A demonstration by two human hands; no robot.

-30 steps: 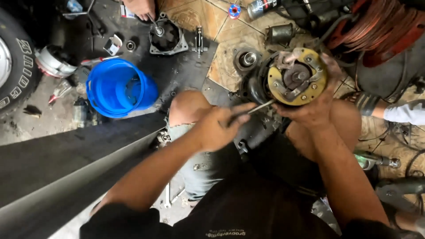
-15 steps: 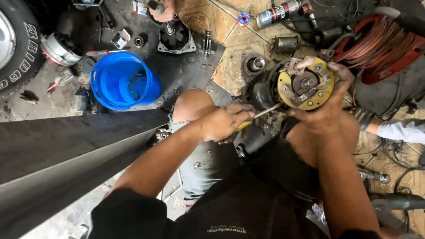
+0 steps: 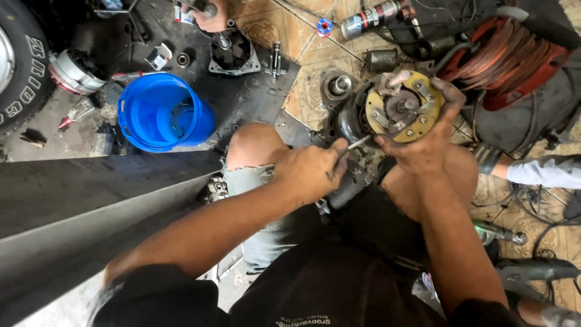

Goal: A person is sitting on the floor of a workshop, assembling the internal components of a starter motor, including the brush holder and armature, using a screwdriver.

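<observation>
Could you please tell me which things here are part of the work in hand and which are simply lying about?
In hand:
left hand gripping a thin metal tool
right hand steadying the round motor part with its brass plate

Lying about:
blue bucket
tyre
spray can
orange cable coil
fan-shaped housing

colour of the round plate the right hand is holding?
Brass-yellow round plate, with grey metal fittings; head view.

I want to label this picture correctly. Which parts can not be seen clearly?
Head view only:
- Tool tip: the left hand hides the handle; the thin shaft ends behind the round motor part.
- Right hand: its palm is hidden behind that part.
- Tyre: cut off by the left edge.
</observation>
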